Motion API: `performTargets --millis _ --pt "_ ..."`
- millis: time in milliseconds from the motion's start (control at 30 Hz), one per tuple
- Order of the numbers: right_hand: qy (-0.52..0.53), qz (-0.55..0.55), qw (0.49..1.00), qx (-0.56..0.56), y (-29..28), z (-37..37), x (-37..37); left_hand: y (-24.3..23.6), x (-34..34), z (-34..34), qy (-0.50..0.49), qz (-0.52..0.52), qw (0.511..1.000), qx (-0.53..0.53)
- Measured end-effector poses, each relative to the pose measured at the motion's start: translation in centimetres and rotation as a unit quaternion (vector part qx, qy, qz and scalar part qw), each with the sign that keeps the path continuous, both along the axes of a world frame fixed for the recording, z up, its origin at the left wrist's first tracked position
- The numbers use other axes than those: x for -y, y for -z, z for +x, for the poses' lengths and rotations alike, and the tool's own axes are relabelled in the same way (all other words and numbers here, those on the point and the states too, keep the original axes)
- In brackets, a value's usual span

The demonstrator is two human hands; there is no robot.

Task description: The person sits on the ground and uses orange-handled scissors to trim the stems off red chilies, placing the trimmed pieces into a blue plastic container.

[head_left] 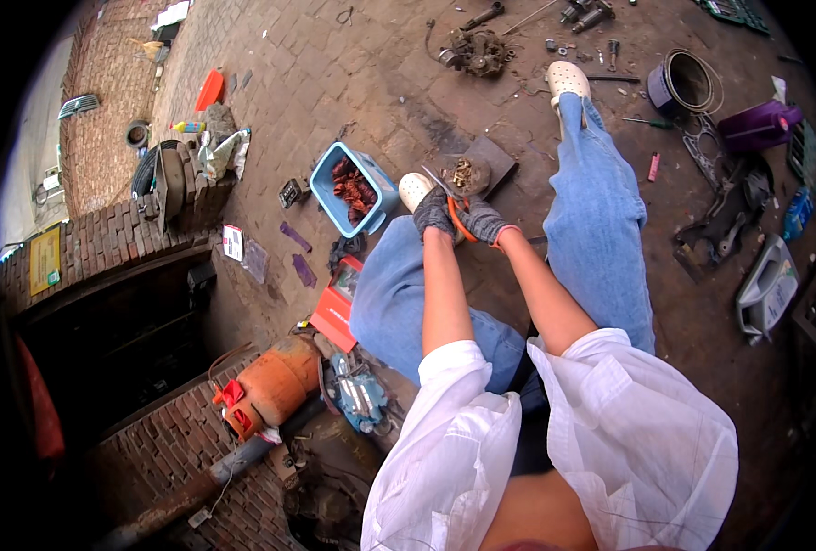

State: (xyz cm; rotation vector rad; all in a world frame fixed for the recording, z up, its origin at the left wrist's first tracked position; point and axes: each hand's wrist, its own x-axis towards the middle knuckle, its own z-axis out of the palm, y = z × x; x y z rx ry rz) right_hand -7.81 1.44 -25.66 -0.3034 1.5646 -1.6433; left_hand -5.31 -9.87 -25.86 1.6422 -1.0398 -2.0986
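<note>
Both my hands wear dark grey knit gloves and meet between my knees. My right hand (483,223) is closed round a hand tool with orange handles (456,219), which looks like pliers or snips. My left hand (433,212) is curled against the tool's left side; what its fingers grip is hidden. The tool's metal jaws point away from me, beside a round container (483,181) with small brass-coloured pieces (463,171) in it. A dark flat plate (500,165) lies under or behind the container.
Left of my hands stands a blue plastic bin (387,192) with reddish-brown coiled wire (354,190). A red box (336,303) lies by my left knee. To the right are a paint bucket (667,89), a purple jug (764,126) and a grey jug (768,286). Greasy machine parts (478,55) lie ahead.
</note>
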Motion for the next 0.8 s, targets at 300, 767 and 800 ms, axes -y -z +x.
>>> performTargets --millis 300,767,800 --pt "-0.034 0.069 0.995 -0.056 0.4 0.4 -0.4 -3.3 -1.5 -0.6 0.006 -0.195 0.98 0.051" --pt "-0.074 0.002 0.994 0.079 6.3 2.5 -0.1 -0.5 -0.4 -1.8 -0.105 -0.003 0.991 -0.078" --pt "-0.095 -0.013 0.99 0.103 5.6 3.4 0.2 -0.3 0.5 -0.4 -0.115 -0.002 0.99 -0.088"
